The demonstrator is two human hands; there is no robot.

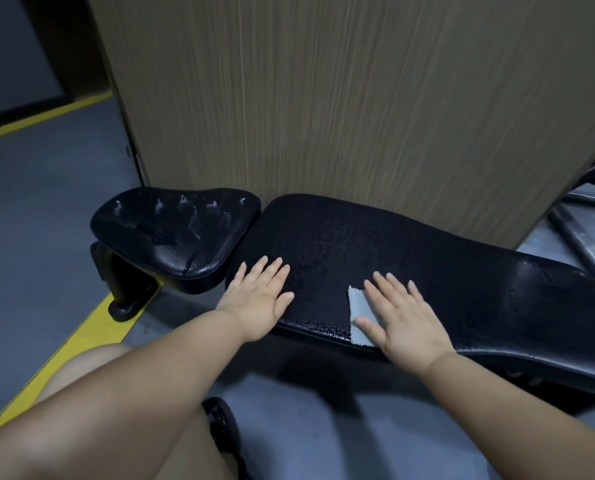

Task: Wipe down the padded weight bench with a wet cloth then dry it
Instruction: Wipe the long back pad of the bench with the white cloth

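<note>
Head view, close above bench (pixel 427 258), facing forward-down.

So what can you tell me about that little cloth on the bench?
The cloth is small, pale grey-blue and looks like thin soft fabric. It lies flat at the near edge of the long black bench pad. Part of it is hidden under the right hand, which presses it with straight fingers; only its left strip shows. The left hand rests apart from it.

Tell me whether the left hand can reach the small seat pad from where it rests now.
Probably yes. The left hand lies flat on the long pad, close beside the seat pad, with nothing lying between them.
</note>
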